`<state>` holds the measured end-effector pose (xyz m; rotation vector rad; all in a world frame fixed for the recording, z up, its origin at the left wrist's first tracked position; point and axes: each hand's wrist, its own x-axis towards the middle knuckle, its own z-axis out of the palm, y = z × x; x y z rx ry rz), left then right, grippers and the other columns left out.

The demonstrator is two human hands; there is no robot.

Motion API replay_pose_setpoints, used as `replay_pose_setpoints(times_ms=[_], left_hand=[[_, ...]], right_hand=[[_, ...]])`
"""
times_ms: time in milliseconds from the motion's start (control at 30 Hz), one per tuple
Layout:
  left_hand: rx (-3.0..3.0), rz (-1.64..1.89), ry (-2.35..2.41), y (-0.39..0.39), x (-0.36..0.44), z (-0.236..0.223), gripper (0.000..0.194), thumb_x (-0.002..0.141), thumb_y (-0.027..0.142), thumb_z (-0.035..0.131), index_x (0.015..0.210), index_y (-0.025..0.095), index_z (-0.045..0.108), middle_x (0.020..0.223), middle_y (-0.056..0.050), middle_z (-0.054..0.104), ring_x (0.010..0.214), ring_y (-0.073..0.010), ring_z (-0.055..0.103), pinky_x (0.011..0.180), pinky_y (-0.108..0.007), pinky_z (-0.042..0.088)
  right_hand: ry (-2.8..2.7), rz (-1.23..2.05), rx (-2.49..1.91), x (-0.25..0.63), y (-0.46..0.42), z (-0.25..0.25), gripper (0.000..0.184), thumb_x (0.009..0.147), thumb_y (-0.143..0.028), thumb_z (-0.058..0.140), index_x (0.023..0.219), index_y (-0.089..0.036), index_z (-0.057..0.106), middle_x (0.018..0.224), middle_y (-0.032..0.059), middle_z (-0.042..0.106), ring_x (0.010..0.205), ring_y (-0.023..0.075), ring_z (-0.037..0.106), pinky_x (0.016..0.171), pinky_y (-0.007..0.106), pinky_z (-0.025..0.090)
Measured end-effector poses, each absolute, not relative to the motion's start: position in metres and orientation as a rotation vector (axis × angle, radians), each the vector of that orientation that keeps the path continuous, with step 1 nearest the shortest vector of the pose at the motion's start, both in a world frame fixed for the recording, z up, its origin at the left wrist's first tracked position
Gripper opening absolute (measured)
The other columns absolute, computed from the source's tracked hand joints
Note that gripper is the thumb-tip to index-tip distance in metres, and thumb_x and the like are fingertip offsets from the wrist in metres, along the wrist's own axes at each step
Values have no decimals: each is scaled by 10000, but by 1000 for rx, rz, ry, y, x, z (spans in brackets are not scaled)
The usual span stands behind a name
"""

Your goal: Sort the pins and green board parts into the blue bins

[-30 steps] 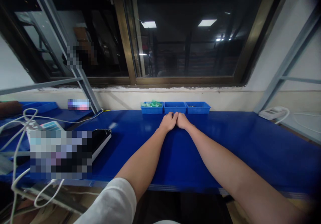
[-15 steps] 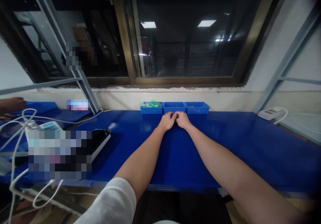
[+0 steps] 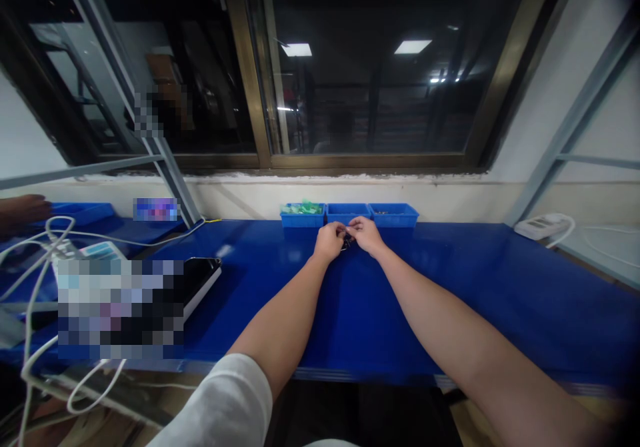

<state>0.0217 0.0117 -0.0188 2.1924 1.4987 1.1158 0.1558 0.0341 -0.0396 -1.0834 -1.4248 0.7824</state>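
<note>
My left hand (image 3: 329,241) and my right hand (image 3: 367,235) meet over the blue table, fingertips together and both closed. Between and just below the fingers shows a small dark thing with a thin light edge (image 3: 345,245), too small to name. Right behind the hands stand three blue bins in a row. Green and whitish small pieces fill the left bin (image 3: 303,220). The middle bin (image 3: 349,211) is partly covered by my fingers. A few tiny pieces lie in the right bin (image 3: 393,219), too small to identify.
A black and white device (image 3: 203,285), partly blurred out, lies on the table's left side among white cables (image 3: 31,327). Another person's hand (image 3: 23,210) is at the far left, near a blue tray (image 3: 83,213). A white power strip (image 3: 541,226) sits at the right back.
My hands have parted slightly and my right fingers have shifted. The small dark thing with its light edge now shows below them.
</note>
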Motion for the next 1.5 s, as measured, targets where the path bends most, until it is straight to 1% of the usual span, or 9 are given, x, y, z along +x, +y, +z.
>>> replay_pose_setpoints(times_ms=[167,433,567,700,900,1100,1333,1433,1500], left_hand=[[2162,1161,1524,15,21,-22,166,798,190,540,928,182,643,922,-46,685,862,-150,616,790,-243,457],[2184,1083,1627,10,21,-17,216,850,249,470,941,208,661,938,-52,684,894,-169,609,800,-250,441],[2225,1099,1591,11,20,-18,220,851,242,465,924,213,671,930,-51,686,872,-171,614,790,-247,438],[2266,1079,1536,12,20,-19,229,853,241,460,931,215,674,945,-43,686,876,-165,611,796,-233,435],[2272,1112,1475,13,21,-20,245,849,227,460,1010,206,644,1020,-41,666,948,-158,592,870,-235,421],[2084,1299,1639,16,16,-20,278,857,230,418,1079,173,575,1066,-78,633,979,-165,579,890,-260,415],[1976,997,1877,14,14,-18,333,795,257,475,1107,164,545,1135,-116,581,1047,-225,548,874,-300,414],[2001,960,1869,14,15,-19,347,789,261,467,1114,166,540,1153,-124,566,1059,-242,543,879,-315,409],[2017,941,1859,15,15,-20,354,785,268,467,1117,167,539,1158,-127,562,1065,-251,540,882,-323,408]], right_hand=[[-1463,777,-1069,156,33,-38,188,627,-318,608,724,-162,572,655,10,596,558,117,545,541,259,451],[-1360,922,-1054,158,19,-26,273,557,-332,678,755,-156,614,611,0,608,501,96,510,437,204,374],[-1343,966,-1012,160,18,-24,257,591,-373,649,722,-152,642,641,32,640,491,96,501,398,193,315],[-1295,996,-981,162,18,-24,266,617,-399,618,673,-141,647,609,47,635,477,100,498,396,196,301],[-1233,867,-1057,160,18,-23,292,632,-428,592,568,-144,604,504,29,571,454,108,485,422,210,341],[-1156,592,-1234,165,17,-22,423,675,-562,524,486,-183,533,426,-2,490,457,129,472,478,244,379],[-1080,503,-1366,166,16,-19,501,699,-617,465,450,-185,509,394,-15,464,451,123,447,503,254,339],[-1055,598,-1266,165,20,-18,485,698,-605,479,511,-165,565,446,8,532,468,120,460,490,247,338],[-1072,772,-1112,165,24,-17,446,705,-573,489,723,-155,645,630,39,644,515,117,498,462,229,332]])
